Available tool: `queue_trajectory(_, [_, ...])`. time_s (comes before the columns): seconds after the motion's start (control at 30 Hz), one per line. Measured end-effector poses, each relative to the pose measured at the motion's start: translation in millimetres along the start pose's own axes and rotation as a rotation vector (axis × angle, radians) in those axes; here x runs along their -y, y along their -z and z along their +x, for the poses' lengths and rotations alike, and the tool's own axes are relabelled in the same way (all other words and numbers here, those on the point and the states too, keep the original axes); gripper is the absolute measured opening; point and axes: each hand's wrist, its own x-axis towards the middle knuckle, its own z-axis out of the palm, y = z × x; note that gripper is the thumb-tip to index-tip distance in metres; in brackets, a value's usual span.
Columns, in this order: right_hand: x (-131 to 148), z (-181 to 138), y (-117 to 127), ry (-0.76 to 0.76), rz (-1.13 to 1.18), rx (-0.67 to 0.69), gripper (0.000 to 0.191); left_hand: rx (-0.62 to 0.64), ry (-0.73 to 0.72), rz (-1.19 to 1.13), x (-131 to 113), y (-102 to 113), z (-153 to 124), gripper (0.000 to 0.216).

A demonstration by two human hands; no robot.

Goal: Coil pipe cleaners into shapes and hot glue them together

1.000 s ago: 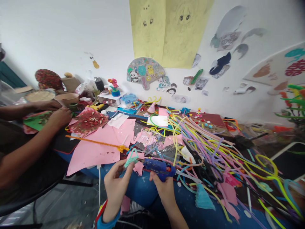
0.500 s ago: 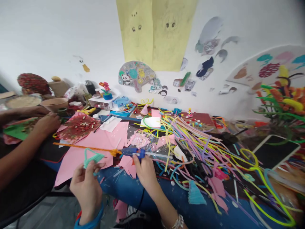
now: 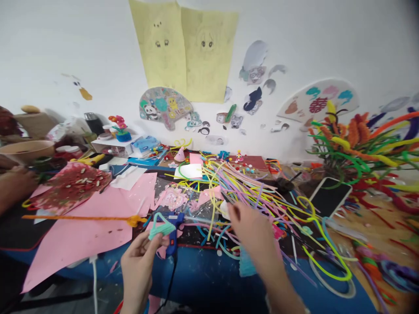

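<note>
My left hand point(image 3: 140, 257) pinches a mint-green pipe-cleaner piece point(image 3: 162, 230), a ribbed block with a triangular loop above it. Just behind that piece lies a blue glue gun point(image 3: 172, 244), its cord hanging over the table's front edge. My right hand point(image 3: 250, 226) is over the pile of pipe cleaners point(image 3: 235, 176), its fingers curled. A dark tip shows beside those fingers; the rest is hidden under the hand. Partly covered by my right forearm is a light-blue ribbed piece point(image 3: 246, 261). An orange pipe-cleaner stem point(image 3: 81, 218) lies across pink paper point(image 3: 85, 242).
A phone point(image 3: 330, 196) and a bunch of pipe-cleaner flowers point(image 3: 356, 135) are on the right. At the far left, another person's hand point(image 3: 16, 187) is near a bowl point(image 3: 28, 150). A white box point(image 3: 114, 146) stands at the back by the wall.
My right hand has let go of the glue gun and moved right to the pipe-cleaner pile. My left hand still holds the mint-green piece. The view has turned to the right.
</note>
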Motion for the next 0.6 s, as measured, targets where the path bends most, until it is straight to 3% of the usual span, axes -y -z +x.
queue_trajectory(0.13, [-68.7, 80.1, 6.1, -0.085, -0.121, 0.041, 0.03, 0.173, 0.018, 0.037, 6.1, -10.9, -11.2, 0.024])
queue_trajectory(0.17, [-80.1, 97.8, 2.4, -0.093, -0.136, 0.07, 0.023, 0.206, 0.023, 0.044, 7.2, -13.5, -14.6, 0.024])
queue_trajectory(0.27, [-98.4, 133.7, -15.9, -0.104, -0.168, 0.153, 0.033, 0.258, 0.04, 0.046, 7.4, -22.0, -24.6, 0.026])
queue_trajectory(0.43, [-103.5, 152.4, -45.2, -0.111, -0.205, 0.233, 0.034, 0.251, 0.035, 0.042, 0.1, -32.0, -33.2, 0.028])
queue_trajectory(0.6, [-112.5, 159.7, -42.4, -0.096, -0.206, 0.247, 0.032, 0.318, 0.036, 0.083, -2.4, -29.8, -27.2, 0.028])
